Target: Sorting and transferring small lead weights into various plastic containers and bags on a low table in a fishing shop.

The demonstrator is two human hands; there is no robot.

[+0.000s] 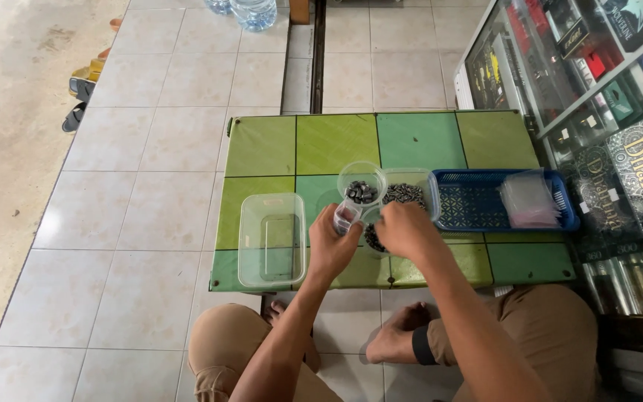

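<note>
A person sits on the floor behind a low green bench [418, 141]. The left hand [330, 246] has its fingers wrapped tight around a small clear bag [346, 217]. The bag is held up just over the near middle of the bench. It looks like it has very little in it so far, but it is too small to be sure.

The right hand [405, 229] is just to the right of the bag. It hangs over a tub of small dark metal bits [373, 238]. Its fingers curl down, and I cannot tell if they pinch anything.

A little farther away stand two more clear tubs. The round tub [361, 181] holds some dark bits. The tub to its right [405, 192] holds many more.

On the left sits a big clear box [272, 238] with nothing in it that I can see. On the right is a blue basket [470, 205] with a stack of clear bags [528, 199] at its right end.

So the filling looks just begun. Lots of bits wait in the tubs.
</note>
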